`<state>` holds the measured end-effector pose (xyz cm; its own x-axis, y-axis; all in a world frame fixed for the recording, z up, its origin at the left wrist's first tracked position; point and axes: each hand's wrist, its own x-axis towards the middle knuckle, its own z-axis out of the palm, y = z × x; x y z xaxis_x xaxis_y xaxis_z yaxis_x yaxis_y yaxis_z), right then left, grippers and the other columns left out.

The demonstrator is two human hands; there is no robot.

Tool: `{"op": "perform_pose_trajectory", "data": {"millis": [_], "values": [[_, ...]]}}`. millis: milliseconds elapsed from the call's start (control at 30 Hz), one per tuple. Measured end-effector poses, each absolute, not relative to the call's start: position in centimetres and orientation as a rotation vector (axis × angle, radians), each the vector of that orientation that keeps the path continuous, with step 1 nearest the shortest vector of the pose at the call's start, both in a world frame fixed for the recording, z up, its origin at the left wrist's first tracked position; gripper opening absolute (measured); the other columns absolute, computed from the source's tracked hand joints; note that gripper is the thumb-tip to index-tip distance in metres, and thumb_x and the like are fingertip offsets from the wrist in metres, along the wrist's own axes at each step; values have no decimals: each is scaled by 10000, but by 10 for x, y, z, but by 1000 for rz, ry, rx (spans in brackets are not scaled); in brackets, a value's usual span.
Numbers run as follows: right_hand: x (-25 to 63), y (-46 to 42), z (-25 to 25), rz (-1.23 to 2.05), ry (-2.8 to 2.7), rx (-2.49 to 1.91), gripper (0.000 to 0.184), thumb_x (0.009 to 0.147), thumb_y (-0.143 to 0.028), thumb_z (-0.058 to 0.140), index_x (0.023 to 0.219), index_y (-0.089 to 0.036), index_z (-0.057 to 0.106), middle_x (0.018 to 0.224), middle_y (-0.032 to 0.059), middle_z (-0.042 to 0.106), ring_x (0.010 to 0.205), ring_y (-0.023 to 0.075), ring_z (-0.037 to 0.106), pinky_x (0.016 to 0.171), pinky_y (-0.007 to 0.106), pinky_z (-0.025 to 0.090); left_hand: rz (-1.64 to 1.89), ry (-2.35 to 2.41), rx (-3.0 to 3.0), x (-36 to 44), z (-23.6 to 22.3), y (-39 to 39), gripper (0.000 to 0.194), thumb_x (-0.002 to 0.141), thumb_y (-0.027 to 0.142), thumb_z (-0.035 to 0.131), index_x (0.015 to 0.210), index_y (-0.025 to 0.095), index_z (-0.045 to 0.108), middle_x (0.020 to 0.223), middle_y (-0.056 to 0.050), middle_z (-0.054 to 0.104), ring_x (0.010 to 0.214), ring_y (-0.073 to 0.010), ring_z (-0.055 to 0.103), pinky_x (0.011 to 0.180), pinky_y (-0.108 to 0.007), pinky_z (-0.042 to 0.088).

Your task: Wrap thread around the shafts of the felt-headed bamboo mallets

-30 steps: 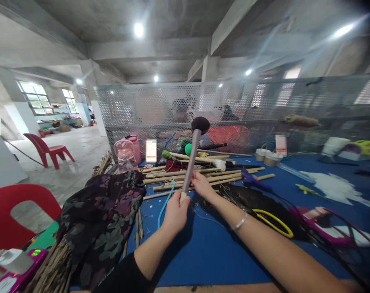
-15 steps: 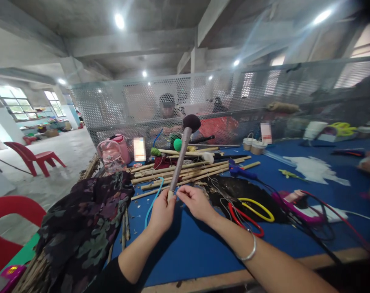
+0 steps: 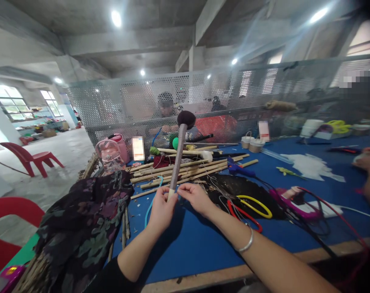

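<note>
My left hand (image 3: 162, 208) is closed round the bare pale lower end of a stick (image 3: 178, 158). Grey-brown wrapping covers most of its length, and a dark rounded head (image 3: 186, 119) tops it. The stick stands nearly upright, tilted a little to the right. Beside its lower end my right hand (image 3: 198, 198) makes a pinch; whatever lies between those fingertips is too small to make out. Behind my hands a heap of pale wooden sticks (image 3: 185, 173) lies across the blue tabletop (image 3: 185, 252). Red-and-yellow-handled scissors (image 3: 254, 206) rest to the right of my right forearm.
Dark patterned cloth (image 3: 90, 215) covers the table's left side, with a pink bag (image 3: 111, 150) behind it. A blue glue gun (image 3: 240, 169), a magenta holder (image 3: 297, 207) and cables lie right. A perforated metal screen (image 3: 130, 101) stands behind; another person's hand (image 3: 363, 159) is at far right.
The view has shifted slightly, and the stick's head appears a little further left and higher. Both hands keep nearly the same grip.
</note>
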<state>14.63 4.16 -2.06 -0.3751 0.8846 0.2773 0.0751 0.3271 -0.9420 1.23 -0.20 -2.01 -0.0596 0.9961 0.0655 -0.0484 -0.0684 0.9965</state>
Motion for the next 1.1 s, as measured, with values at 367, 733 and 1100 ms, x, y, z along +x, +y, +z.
{"op": "perform_pose_trajectory", "data": {"millis": [367, 733, 1100], "values": [[154, 60, 5, 1788, -1746, -636, 452, 710, -444, 653, 1029, -142, 549, 512, -72, 473, 372, 39, 316, 372, 178, 160, 1265, 806, 990, 11, -5, -8, 378, 668, 444, 683, 836, 176, 475, 762, -14, 632, 569, -90, 557, 524, -215, 454], [163, 60, -4, 1500, -1768, -760, 337, 680, -361, 687, 890, -110, 606, 691, -2, 598, 572, 87, 495, 548, 218, 375, 1094, 1044, 1388, 1, -23, 5, 323, 610, 247, 742, 881, 123, 621, 751, -45, 639, 667, -137, 568, 631, -252, 425], [157, 62, -13, 1538, -1812, -767, 343, 673, -411, 698, 812, -132, 557, 673, -5, 593, 608, 113, 545, 579, 235, 416, 1057, 1125, 1376, 1, -22, 5, 334, 524, 288, 788, 709, 143, 550, 601, 38, 499, 530, -78, 448, 516, -209, 357]]}}
